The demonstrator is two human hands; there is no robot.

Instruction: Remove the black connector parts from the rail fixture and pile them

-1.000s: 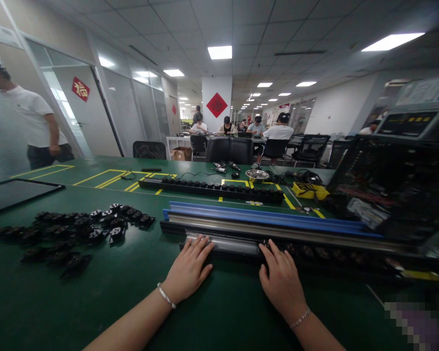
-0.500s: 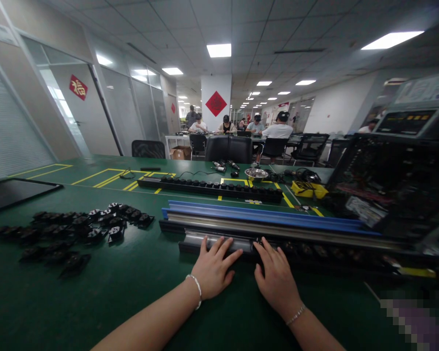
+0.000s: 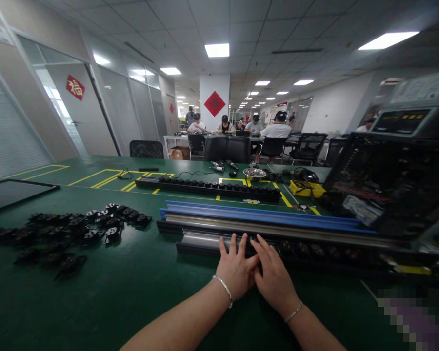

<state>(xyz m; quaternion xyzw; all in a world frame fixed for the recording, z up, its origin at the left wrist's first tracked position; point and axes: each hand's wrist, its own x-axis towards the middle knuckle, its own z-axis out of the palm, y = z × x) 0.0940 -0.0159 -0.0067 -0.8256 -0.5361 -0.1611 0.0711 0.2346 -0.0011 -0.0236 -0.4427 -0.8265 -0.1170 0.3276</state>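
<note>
My left hand (image 3: 236, 268) lies with fingers spread over the nearest black rail (image 3: 201, 241), fingertips on its smooth channel. Right beside it, my right hand (image 3: 276, 275) rests with fingers stretched out at the left end of a row of dark round units (image 3: 307, 248) set in that rail. The thumb side of my left hand meets the right hand's fingers. Whatever lies under the right fingertips is mostly hidden. Behind stand another long rail (image 3: 212, 222) and a blue rail (image 3: 241, 214), parallel to the first.
Loose black units (image 3: 76, 222) are spread on the green table (image 3: 124, 302) at left. Farther back are a filled black rail (image 3: 205, 187), a metal bowl (image 3: 254, 174) and a yellow tray (image 3: 307, 189). Dark equipment (image 3: 384, 170) stands at right. Several people sit at a far table.
My left hand has slid right along the rail until it meets my right hand. The right hand has hardly moved. The view has shifted slightly.
</note>
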